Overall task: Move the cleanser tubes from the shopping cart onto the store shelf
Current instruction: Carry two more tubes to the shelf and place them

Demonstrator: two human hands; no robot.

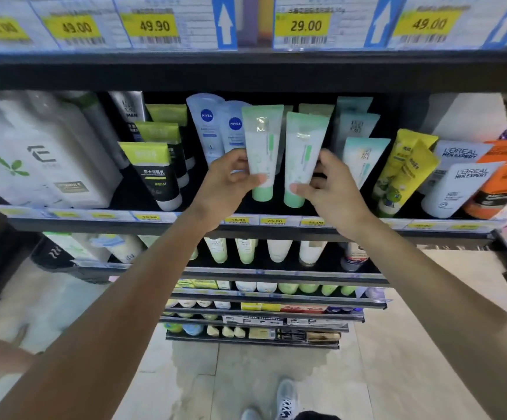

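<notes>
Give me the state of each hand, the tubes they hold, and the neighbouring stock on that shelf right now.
left hand: grips left green tube.
right hand: grips right green tube.
left green tube: upright, cap down, held at the shelf front.
right green tube: upright, cap down, beside the other.
Nivea tubes: standing on shelf, behind left.
yellow tubes: leaning on shelf.
shelf: stocked.

left tube (260, 147): pale mint green, white middle, green cap
right tube (302, 153): same mint and white
Nivea tubes (206, 125): light blue, navy round logo
price tags (155, 25): yellow
shelf (246, 71): black
</notes>
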